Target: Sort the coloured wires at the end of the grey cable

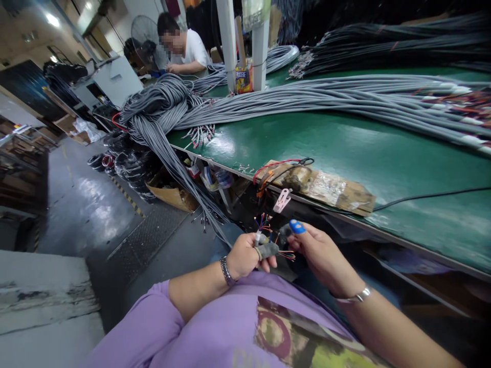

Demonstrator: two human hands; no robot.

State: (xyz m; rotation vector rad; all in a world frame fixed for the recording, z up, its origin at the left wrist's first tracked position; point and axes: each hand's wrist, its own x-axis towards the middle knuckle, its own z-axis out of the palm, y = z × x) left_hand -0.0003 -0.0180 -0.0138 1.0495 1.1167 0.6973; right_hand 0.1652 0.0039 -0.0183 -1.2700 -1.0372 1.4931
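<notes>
My left hand (245,255) is closed around a grey cable end (267,249), held low in front of my lap, below the bench edge. Thumb and fingers pinch the sheath. Thin coloured wires (263,222) fan out of the stripped end, some upward, some sideways toward my right hand (320,253).

Right hand sits just beside the left, fingers curled, thumb tip in a blue cap (296,226). Thumb and forefinger are pressed onto something small and dark at the cable tip; can't tell exactly what. A bracelet shows on each wrist.

Green bench (345,148) runs across ahead of me. Near its front edge lies a taped cardboard pad (330,188) with red and black leads (276,166) on it; a small pale clip (282,200) hangs at the edge below. A black wire (429,197) runs off the pad to the right.

Long grey cable bundles (307,97) lie along the bench, and a big coil spills over its left end toward the floor. Two white posts (228,43) stand on the far side. Another person (184,48) in white sits at the far end, well apart from me.
</notes>
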